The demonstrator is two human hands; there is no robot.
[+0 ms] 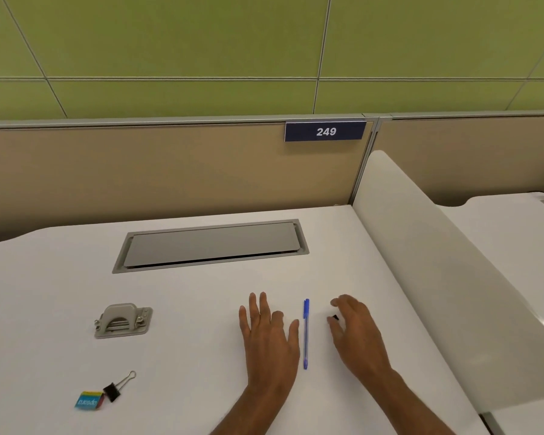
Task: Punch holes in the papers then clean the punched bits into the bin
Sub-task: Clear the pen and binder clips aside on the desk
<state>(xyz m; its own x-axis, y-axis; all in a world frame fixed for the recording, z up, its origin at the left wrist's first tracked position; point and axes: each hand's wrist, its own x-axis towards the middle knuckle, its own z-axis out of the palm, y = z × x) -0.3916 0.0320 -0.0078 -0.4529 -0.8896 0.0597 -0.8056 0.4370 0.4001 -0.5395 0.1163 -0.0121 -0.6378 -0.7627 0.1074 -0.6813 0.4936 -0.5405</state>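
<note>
1. The hole punch (123, 320) sat upright on the bench (186, 309), well to the left of the left grip (269, 334) and untouched. No papers and no bin were in view, so punching had probably not begun.
2. The left grip lay released, palm down with its fingers straight on the bench. The right grip (355, 328) had its fingers curled over a small black piece (335, 317) at its thumb tip. Whether it pinched the piece or only touched it could not be told.
3. A blue pen (306, 334) lay between the two grips, just beside the left grip's thumb. A careless sweep by either grip would likely send it rolling.
4. If only loosely caught, the black piece could slip and skitter off.
5. A binder clip (117, 387) and a sticky-note pack (89, 400) lay far left of the left grip. With no bin at hand, punched bits might scatter among them.
</note>
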